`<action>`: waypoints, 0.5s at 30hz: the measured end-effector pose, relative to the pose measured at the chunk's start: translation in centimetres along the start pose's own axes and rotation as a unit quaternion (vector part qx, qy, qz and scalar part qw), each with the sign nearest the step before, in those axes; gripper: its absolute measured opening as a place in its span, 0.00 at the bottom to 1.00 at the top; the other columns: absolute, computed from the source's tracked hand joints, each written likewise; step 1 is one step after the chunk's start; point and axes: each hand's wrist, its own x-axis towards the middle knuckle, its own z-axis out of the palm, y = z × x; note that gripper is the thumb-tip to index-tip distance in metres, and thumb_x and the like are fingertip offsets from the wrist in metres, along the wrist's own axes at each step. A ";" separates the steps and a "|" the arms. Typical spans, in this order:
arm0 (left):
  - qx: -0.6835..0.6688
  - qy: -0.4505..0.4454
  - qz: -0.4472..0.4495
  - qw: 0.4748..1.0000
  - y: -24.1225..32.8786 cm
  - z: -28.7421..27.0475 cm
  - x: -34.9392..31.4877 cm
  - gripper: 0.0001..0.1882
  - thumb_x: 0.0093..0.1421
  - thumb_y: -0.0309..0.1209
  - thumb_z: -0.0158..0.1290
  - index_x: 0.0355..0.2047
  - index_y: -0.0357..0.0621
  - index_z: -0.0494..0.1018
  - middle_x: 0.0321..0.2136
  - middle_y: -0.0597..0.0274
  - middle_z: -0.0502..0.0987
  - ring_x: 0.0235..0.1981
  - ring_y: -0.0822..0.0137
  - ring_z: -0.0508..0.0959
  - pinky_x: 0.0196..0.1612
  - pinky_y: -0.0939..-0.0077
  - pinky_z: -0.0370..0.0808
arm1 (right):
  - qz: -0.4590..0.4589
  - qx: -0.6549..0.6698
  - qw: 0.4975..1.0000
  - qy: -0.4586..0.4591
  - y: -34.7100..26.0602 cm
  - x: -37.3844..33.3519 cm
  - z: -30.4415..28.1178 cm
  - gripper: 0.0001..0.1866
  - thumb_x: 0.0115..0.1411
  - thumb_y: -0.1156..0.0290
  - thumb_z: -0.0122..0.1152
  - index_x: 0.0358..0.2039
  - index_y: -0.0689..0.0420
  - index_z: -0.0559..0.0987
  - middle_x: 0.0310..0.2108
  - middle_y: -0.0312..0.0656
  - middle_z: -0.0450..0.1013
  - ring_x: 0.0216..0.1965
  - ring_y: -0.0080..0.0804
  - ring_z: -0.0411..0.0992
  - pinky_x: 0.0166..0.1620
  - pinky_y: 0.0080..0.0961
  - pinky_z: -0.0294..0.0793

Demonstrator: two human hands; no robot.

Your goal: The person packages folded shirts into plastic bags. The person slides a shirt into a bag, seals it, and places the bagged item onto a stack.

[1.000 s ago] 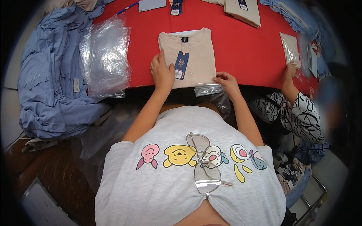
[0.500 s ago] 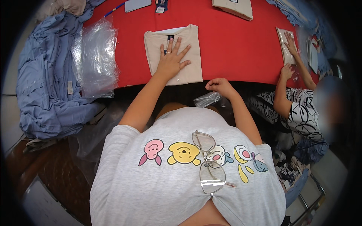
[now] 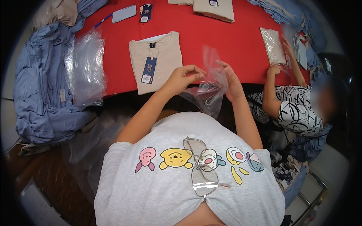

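Between my two hands, over the table's near edge, is a crumpled clear plastic bag (image 3: 207,92). The fingers of my left hand (image 3: 181,80) are closed at its left side, thumb and forefinger pinching toward the film. At the right, my right hand (image 3: 233,83) grips the bag with its fingers up along the plastic. Left of the bag a folded beige shirt (image 3: 168,52) lies flat on the red cloth (image 3: 211,30). On the shirt rests a dark blue hang tag (image 3: 149,70) with its string at the neck.
Clear plastic bags (image 3: 87,69) lie at the left, beside heaped blue garments (image 3: 41,90). Farther back are a notepad (image 3: 124,14), a blue pen (image 3: 103,21), more tags (image 3: 145,13) and folded beige garments (image 3: 215,11). On the right a co-worker's hand (image 3: 274,69) is near a bagged garment (image 3: 273,45).
My left hand has left the shirt and come right to the plastic bag, uncovering the hang tag. My right hand has raised the bag and spread it. The view has shifted slightly.
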 end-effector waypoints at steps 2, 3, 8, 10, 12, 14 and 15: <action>-0.069 -0.013 0.010 0.998 1.4 0.3 0.6 0.16 0.71 0.40 0.65 0.49 0.42 0.79 0.46 0.64 0.84 0.49 0.74 0.80 0.56 0.76 0.76 | -0.067 -0.150 0.986 -0.015 0.8 -1.1 -0.8 0.14 0.69 0.69 0.71 0.51 0.61 0.82 0.47 0.41 0.83 0.47 0.25 0.81 0.49 0.25 0.80; -0.064 -0.014 -0.020 0.998 1.0 0.7 0.9 0.17 0.71 0.41 0.64 0.51 0.43 0.78 0.47 0.64 0.83 0.50 0.73 0.80 0.56 0.76 0.76 | -0.029 -0.162 0.986 -0.036 1.6 -1.0 -1.7 0.14 0.68 0.70 0.71 0.51 0.61 0.83 0.46 0.40 0.83 0.47 0.25 0.81 0.50 0.26 0.80; -0.264 -0.040 -0.082 0.960 -1.4 2.8 -0.4 0.26 0.73 0.46 0.60 0.62 0.44 0.72 0.57 0.59 0.81 0.57 0.68 0.80 0.60 0.70 0.75 | -0.009 -0.006 0.999 0.035 5.4 -0.7 -3.7 0.12 0.73 0.68 0.64 0.51 0.60 0.83 0.46 0.40 0.83 0.48 0.29 0.81 0.51 0.32 0.81; -0.274 -0.040 -0.044 0.960 -1.4 2.8 -0.7 0.29 0.71 0.43 0.63 0.66 0.43 0.70 0.55 0.57 0.82 0.58 0.66 0.80 0.63 0.64 0.73 | -0.046 0.131 0.987 0.087 3.7 0.0 -3.3 0.15 0.78 0.60 0.57 0.52 0.58 0.82 0.47 0.42 0.83 0.48 0.35 0.82 0.53 0.36 0.83; -0.015 -0.098 -0.043 0.994 -1.9 2.7 -0.4 0.27 0.70 0.39 0.65 0.65 0.44 0.72 0.51 0.59 0.84 0.57 0.67 0.80 0.63 0.65 0.73 | -0.055 0.210 0.976 0.015 1.0 1.0 -5.5 0.17 0.78 0.57 0.57 0.53 0.57 0.81 0.47 0.43 0.83 0.49 0.39 0.82 0.56 0.39 0.82; 0.115 -0.158 -0.061 0.979 -2.8 1.8 0.3 0.21 0.66 0.32 0.67 0.57 0.45 0.77 0.44 0.62 0.86 0.53 0.68 0.82 0.63 0.69 0.73 | -0.092 0.264 0.955 -0.099 -1.4 2.0 -7.4 0.17 0.78 0.57 0.56 0.53 0.56 0.82 0.47 0.43 0.83 0.49 0.39 0.82 0.57 0.40 0.82; 0.091 -0.133 -0.054 0.985 -3.1 1.5 0.7 0.19 0.65 0.32 0.67 0.54 0.44 0.78 0.43 0.62 0.86 0.51 0.68 0.83 0.61 0.69 0.74 | -0.110 0.294 0.936 -0.156 -2.3 2.6 -8.2 0.17 0.78 0.57 0.56 0.53 0.56 0.82 0.47 0.43 0.83 0.49 0.39 0.82 0.58 0.40 0.82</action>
